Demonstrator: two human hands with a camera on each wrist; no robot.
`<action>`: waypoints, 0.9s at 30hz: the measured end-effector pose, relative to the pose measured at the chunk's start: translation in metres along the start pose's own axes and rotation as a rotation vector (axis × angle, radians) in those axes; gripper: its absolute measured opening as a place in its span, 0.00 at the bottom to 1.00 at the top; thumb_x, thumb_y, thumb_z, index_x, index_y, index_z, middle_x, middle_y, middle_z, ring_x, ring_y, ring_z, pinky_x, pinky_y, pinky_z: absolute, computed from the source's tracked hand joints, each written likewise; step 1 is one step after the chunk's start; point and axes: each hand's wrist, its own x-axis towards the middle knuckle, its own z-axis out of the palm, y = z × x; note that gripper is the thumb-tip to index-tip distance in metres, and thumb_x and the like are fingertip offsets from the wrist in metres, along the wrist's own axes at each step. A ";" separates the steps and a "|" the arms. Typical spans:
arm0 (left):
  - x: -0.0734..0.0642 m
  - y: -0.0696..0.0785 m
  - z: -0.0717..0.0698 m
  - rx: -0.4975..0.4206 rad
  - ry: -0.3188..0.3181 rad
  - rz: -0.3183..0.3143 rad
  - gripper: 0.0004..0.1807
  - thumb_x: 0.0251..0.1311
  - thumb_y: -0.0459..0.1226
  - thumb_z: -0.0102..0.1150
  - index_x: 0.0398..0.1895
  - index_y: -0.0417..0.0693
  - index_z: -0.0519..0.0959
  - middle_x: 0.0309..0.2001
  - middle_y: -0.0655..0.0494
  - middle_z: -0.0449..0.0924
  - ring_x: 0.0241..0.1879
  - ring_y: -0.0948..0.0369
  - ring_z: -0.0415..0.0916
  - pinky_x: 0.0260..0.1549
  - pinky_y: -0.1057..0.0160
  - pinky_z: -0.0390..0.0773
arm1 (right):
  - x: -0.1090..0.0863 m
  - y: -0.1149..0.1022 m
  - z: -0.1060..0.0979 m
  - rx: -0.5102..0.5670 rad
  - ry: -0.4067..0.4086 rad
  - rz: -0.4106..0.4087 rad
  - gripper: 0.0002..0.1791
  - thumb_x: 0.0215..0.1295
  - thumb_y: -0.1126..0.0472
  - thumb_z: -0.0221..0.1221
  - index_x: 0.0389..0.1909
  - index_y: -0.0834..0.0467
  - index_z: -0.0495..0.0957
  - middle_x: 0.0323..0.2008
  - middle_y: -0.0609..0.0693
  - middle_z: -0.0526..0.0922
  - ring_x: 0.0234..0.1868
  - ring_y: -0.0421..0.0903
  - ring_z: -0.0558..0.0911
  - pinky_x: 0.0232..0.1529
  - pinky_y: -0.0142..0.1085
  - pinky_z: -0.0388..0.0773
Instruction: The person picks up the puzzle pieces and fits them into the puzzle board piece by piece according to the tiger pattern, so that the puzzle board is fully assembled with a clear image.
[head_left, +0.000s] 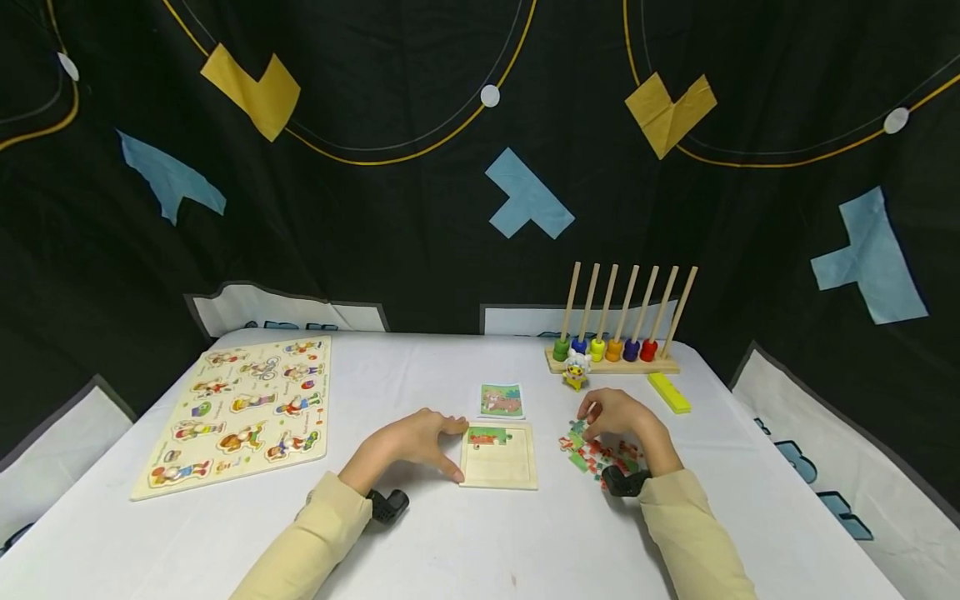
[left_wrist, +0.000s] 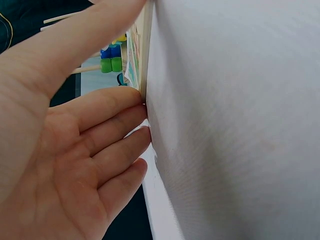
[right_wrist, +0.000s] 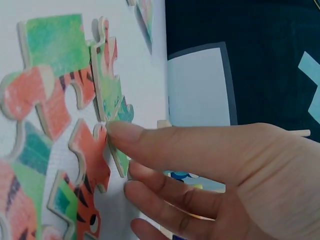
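My left hand (head_left: 416,442) rests at the left side of a small square wooden puzzle tray (head_left: 498,471), thumb and index finger spread along its edge. In the left wrist view, the extended fingers (left_wrist: 117,102) touch that edge. A few joined puzzle pieces (head_left: 487,437) lie in the tray's upper left. To the right, my right hand (head_left: 618,414) is over a heap of loose red and green puzzle pieces (head_left: 600,460). In the right wrist view, its thumb and fingers pinch a green puzzle piece (right_wrist: 118,150), partly hidden by the thumb.
A picture card (head_left: 501,402) lies just behind the tray. A large peg puzzle board (head_left: 247,408) covers the left side. At the back right stand a bead rack (head_left: 611,365) with upright rods, a small figurine (head_left: 576,371) and a yellow block (head_left: 669,392).
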 end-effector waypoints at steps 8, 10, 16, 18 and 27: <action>0.000 0.000 -0.001 0.002 0.004 0.007 0.48 0.37 0.51 0.79 0.64 0.40 0.72 0.65 0.48 0.68 0.67 0.48 0.61 0.65 0.49 0.62 | -0.001 -0.004 0.001 -0.033 0.011 0.036 0.15 0.49 0.63 0.72 0.36 0.59 0.79 0.31 0.49 0.78 0.32 0.46 0.74 0.34 0.38 0.73; 0.000 0.000 -0.001 0.001 0.005 0.007 0.48 0.37 0.51 0.79 0.64 0.40 0.72 0.66 0.48 0.68 0.67 0.48 0.61 0.65 0.49 0.62 | 0.000 -0.004 0.001 -0.025 0.017 0.034 0.15 0.48 0.64 0.72 0.36 0.58 0.78 0.30 0.49 0.77 0.31 0.46 0.73 0.33 0.38 0.72; 0.000 0.000 -0.001 -0.010 0.004 0.000 0.48 0.37 0.51 0.79 0.64 0.40 0.72 0.66 0.48 0.68 0.68 0.48 0.61 0.65 0.50 0.62 | 0.002 -0.001 0.002 -0.008 0.020 -0.061 0.17 0.48 0.66 0.72 0.37 0.57 0.76 0.32 0.51 0.77 0.32 0.46 0.73 0.34 0.39 0.71; -0.001 0.001 -0.001 -0.014 0.002 -0.003 0.48 0.37 0.50 0.79 0.64 0.40 0.72 0.66 0.49 0.68 0.68 0.48 0.61 0.65 0.50 0.61 | 0.004 0.001 0.003 0.017 0.022 -0.090 0.16 0.49 0.65 0.72 0.36 0.57 0.76 0.33 0.51 0.78 0.34 0.47 0.74 0.36 0.40 0.73; 0.000 0.001 -0.001 -0.015 0.004 -0.001 0.48 0.37 0.50 0.79 0.64 0.40 0.72 0.65 0.48 0.68 0.68 0.48 0.61 0.65 0.49 0.62 | 0.006 0.007 0.004 0.098 0.021 -0.244 0.07 0.57 0.67 0.66 0.36 0.58 0.79 0.28 0.48 0.82 0.30 0.44 0.77 0.34 0.38 0.75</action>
